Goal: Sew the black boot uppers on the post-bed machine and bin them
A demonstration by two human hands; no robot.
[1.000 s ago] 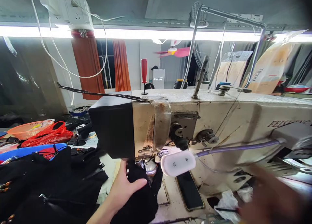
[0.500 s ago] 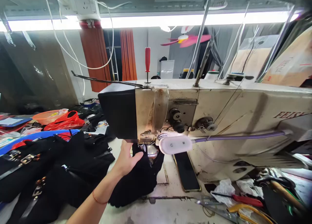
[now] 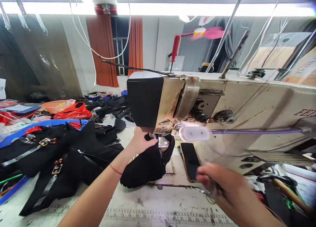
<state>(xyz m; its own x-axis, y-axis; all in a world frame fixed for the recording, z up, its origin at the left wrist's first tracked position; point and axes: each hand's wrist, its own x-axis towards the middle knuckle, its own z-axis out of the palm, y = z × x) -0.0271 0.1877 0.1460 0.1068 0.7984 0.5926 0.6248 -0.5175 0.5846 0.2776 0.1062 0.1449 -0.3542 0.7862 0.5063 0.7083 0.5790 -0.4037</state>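
Note:
My left hand (image 3: pixel 142 143) holds the upper edge of a black fabric piece (image 3: pixel 143 167), thumb in front and the other fingers partly hidden behind the cloth. The fabric is under the head of a sewing machine (image 3: pixel 145 102), beside a shiny metal part (image 3: pixel 163 143) below the needle area. My right hand (image 3: pixel 219 181) is raised over the machine bed at the right, its fingers curled and smeared by motion. A bit of metal shows under its fingers, too blurred to name. Close to that hand lies a phone (image 3: pixel 191 159).
Black garment pieces (image 3: pixel 84 161) with buckles and straps lie heaped at the left, by a blue tray (image 3: pixel 61 122). A lit lamp (image 3: pixel 194 133) juts from the machine. A ruler scale (image 3: pixel 148 215) runs along the front edge. Tools with a wooden handle (image 3: pixel 291 190) lie at right.
My right hand has come into view from the lower right, over where metal tools lay. My left hand still holds the fabric under the machine. The view has shifted left and down.

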